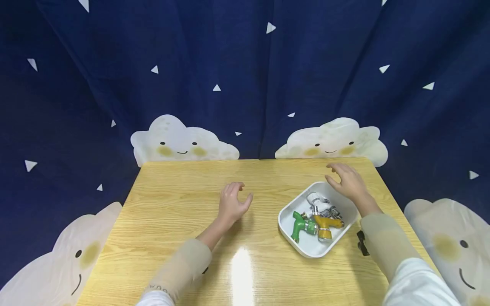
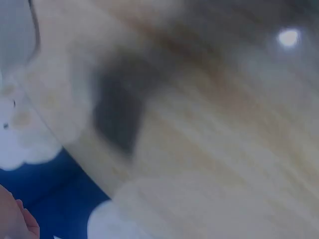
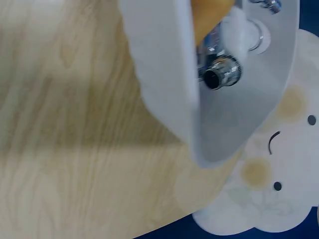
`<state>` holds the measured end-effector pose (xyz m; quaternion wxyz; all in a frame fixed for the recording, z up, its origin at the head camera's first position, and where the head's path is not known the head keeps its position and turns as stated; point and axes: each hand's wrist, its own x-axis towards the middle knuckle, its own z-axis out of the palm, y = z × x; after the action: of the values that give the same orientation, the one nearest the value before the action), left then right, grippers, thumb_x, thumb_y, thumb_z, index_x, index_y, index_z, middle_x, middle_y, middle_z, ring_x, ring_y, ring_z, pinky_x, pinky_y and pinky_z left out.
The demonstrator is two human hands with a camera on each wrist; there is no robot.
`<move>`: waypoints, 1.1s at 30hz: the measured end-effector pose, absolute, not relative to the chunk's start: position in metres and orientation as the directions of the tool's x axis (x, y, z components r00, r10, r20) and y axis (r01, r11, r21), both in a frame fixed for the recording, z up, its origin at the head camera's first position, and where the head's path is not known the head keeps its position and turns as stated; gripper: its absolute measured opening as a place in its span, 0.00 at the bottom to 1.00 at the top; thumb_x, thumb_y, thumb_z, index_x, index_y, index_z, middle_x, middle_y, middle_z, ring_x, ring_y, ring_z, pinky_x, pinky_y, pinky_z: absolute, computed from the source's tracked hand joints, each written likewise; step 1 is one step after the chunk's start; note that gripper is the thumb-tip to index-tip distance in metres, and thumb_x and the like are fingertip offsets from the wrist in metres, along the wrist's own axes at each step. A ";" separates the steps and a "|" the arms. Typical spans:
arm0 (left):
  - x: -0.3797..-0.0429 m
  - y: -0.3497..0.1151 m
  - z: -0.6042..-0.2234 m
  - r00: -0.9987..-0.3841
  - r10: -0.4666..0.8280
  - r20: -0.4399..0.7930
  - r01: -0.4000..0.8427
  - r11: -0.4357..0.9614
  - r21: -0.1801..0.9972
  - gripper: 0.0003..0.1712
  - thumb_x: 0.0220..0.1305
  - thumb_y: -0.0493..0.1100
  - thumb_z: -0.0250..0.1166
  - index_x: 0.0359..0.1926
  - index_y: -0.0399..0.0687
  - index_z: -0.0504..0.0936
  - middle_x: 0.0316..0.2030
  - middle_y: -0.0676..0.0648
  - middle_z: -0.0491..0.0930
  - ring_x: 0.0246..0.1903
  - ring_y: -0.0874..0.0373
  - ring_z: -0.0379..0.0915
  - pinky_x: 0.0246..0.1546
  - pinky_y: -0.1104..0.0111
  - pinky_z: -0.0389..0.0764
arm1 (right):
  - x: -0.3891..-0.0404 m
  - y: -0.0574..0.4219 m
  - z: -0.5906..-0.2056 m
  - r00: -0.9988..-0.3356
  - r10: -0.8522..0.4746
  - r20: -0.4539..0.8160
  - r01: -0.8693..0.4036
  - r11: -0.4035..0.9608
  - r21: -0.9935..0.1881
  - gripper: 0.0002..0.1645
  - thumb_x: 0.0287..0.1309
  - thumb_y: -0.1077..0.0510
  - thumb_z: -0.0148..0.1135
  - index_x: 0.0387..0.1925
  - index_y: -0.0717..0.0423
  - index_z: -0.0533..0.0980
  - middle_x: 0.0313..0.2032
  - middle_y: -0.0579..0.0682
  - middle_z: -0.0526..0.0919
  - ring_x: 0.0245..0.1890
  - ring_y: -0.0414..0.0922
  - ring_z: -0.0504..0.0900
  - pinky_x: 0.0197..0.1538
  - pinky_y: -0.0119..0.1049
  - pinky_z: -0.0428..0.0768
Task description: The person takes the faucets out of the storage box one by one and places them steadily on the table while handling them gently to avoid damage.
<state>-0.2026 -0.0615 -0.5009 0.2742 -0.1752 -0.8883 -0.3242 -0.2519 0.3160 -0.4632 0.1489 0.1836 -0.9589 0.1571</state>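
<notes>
Beginning at the left, the left hand (image 1: 232, 205) is hovering over the bare worktop (image 1: 172, 199), its fingers curving apart from the thumb and holding nothing. Well to the right of those fingers, a white plastic basin (image 1: 311, 248) is sitting on the worktop and reaching up to just beneath the right hand. Inside, a green tap (image 1: 298, 224) is lying nearest the left fingers; a white tap (image 1: 320, 205) is resting behind it, and a yellow tap (image 1: 326, 222) is lying on the right fingers' near side. The basin's walls are presumably penning such knobbly, rollable pieces into one heap. The right hand (image 1: 347, 183) is hanging over the far right rim, fingers and thumb standing apart around nothing; whether the thumb is touching the rim, I cannot tell. The right wrist view is revealing the hollow mouth of a chrome fitting (image 3: 224, 73), which the head view is not showing; only the head view is clearly showing the green tap, while the left wrist view is mostly blurring.
</notes>
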 end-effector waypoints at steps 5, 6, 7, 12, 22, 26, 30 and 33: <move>-0.184 -0.043 -0.512 -0.830 0.161 0.534 0.479 0.697 0.534 0.18 0.51 0.50 0.64 0.38 0.42 0.77 0.28 0.48 0.77 0.32 0.54 0.73 0.37 0.63 0.74 | -0.248 0.326 -0.470 -0.903 -0.297 0.311 -0.380 0.890 -0.254 0.24 0.57 0.53 0.57 0.52 0.61 0.70 0.47 0.62 0.75 0.43 0.57 0.74 0.49 0.57 0.67; -0.181 -0.039 -0.514 -0.837 0.170 0.521 0.479 0.687 0.546 0.18 0.51 0.50 0.64 0.38 0.42 0.77 0.28 0.48 0.78 0.32 0.54 0.73 0.36 0.63 0.74 | -0.247 0.327 -0.471 -0.908 -0.294 0.297 -0.372 0.893 -0.253 0.24 0.57 0.53 0.57 0.53 0.61 0.69 0.47 0.62 0.75 0.44 0.57 0.74 0.49 0.57 0.67; -0.177 -0.036 -0.516 -0.847 0.178 0.501 0.474 0.682 0.558 0.18 0.52 0.50 0.64 0.38 0.42 0.77 0.28 0.48 0.77 0.32 0.54 0.73 0.35 0.64 0.74 | -0.246 0.328 -0.472 -0.916 -0.288 0.280 -0.360 0.898 -0.254 0.25 0.57 0.52 0.56 0.53 0.61 0.69 0.47 0.62 0.75 0.44 0.57 0.74 0.50 0.57 0.67; -0.161 -0.020 -0.527 -0.880 0.206 0.429 0.445 0.674 0.589 0.18 0.52 0.52 0.63 0.39 0.44 0.77 0.28 0.49 0.77 0.32 0.55 0.73 0.35 0.66 0.73 | -0.243 0.333 -0.478 -0.943 -0.256 0.214 -0.308 0.915 -0.259 0.26 0.59 0.50 0.55 0.55 0.61 0.68 0.48 0.62 0.74 0.46 0.58 0.73 0.52 0.57 0.65; -0.139 0.007 -0.545 -0.949 0.170 0.267 0.307 0.698 0.646 0.23 0.51 0.58 0.63 0.39 0.44 0.78 0.28 0.50 0.76 0.28 0.64 0.65 0.31 0.72 0.65 | -0.238 0.345 -0.493 -0.963 -0.222 0.152 -0.255 0.932 -0.257 0.27 0.60 0.50 0.54 0.57 0.60 0.65 0.48 0.64 0.73 0.47 0.60 0.71 0.51 0.60 0.65; -0.135 0.014 -0.550 -0.964 0.160 0.211 0.261 0.710 0.654 0.25 0.50 0.61 0.63 0.37 0.45 0.78 0.26 0.51 0.75 0.25 0.65 0.63 0.29 0.73 0.64 | -0.235 0.348 -0.497 -0.977 -0.186 0.101 -0.206 0.948 -0.242 0.27 0.60 0.49 0.54 0.56 0.60 0.64 0.47 0.65 0.72 0.47 0.62 0.71 0.50 0.61 0.65; -0.132 0.020 -0.552 -0.970 0.154 0.186 0.239 0.716 0.656 0.25 0.50 0.64 0.62 0.35 0.46 0.78 0.25 0.51 0.75 0.24 0.64 0.62 0.29 0.72 0.63 | -0.233 0.350 -0.500 -0.983 -0.171 0.059 -0.180 0.956 -0.232 0.28 0.60 0.48 0.54 0.56 0.61 0.65 0.46 0.65 0.72 0.46 0.63 0.71 0.48 0.61 0.67; -0.130 0.023 -0.554 -0.971 0.162 0.173 0.236 0.726 0.646 0.25 0.50 0.65 0.61 0.32 0.48 0.76 0.24 0.53 0.74 0.23 0.65 0.61 0.27 0.72 0.62 | -0.232 0.352 -0.503 -0.987 -0.161 0.022 -0.162 0.958 -0.239 0.28 0.60 0.48 0.53 0.56 0.62 0.66 0.48 0.67 0.72 0.47 0.64 0.71 0.49 0.62 0.66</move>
<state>-0.1295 0.0233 -0.5537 0.0525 -0.1074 -0.9276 -0.3541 -0.2323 0.3516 -0.5034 0.0012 0.0817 -0.9893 0.1207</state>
